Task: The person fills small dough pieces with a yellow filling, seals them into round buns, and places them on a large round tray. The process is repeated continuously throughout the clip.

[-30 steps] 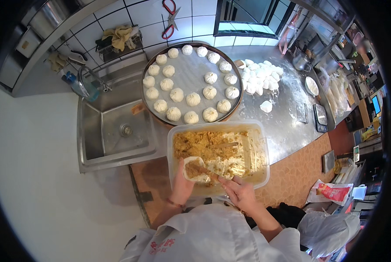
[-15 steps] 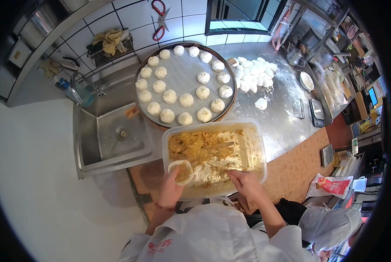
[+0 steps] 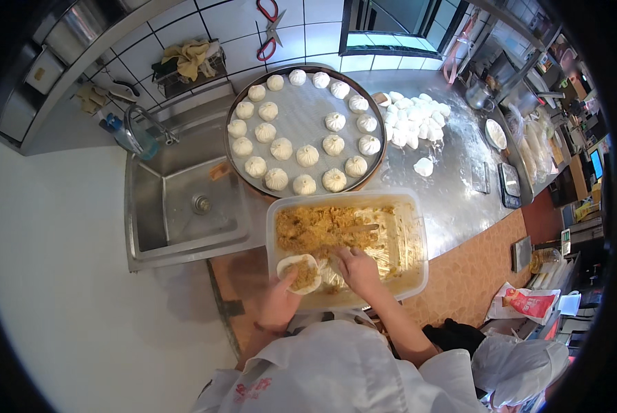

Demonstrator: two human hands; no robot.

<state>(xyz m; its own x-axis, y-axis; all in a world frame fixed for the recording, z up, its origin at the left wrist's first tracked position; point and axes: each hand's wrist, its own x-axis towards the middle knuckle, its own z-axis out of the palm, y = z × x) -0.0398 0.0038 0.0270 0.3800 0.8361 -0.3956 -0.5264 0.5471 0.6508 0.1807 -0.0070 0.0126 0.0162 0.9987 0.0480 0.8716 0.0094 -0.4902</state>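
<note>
In my left hand (image 3: pixel 279 299) lies a round dough wrapper (image 3: pixel 313 283), with a mound of yellow-brown filling (image 3: pixel 299 275) on it; my thumb rests on its near side. My right hand (image 3: pixel 361 274) is closed over the tub just right of the wrapper, its fingertips pinched together. Whatever they hold, if anything, is too small to make out. Both hands are at a clear plastic tub (image 3: pixel 423 258), which has crumbly filling (image 3: pixel 305 226) along its far left. A flat, stick-like handle (image 3: pixel 362 228) lies in that filling.
Beyond the tub, a large round tray (image 3: pixel 291 131) carries several pleated buns (image 3: pixel 308 155). Floured dough pieces (image 3: pixel 415 118) are heaped on the steel counter (image 3: pixel 446 206), near a scale (image 3: pixel 509 184). A sink (image 3: pixel 184 206) is at left. Another person (image 3: pixel 515 368) stands at lower right.
My right hand has moved left, from the tub's right part to beside the wrapper. My left hand with the wrapper is slightly further right. The whole view has shifted a little.
</note>
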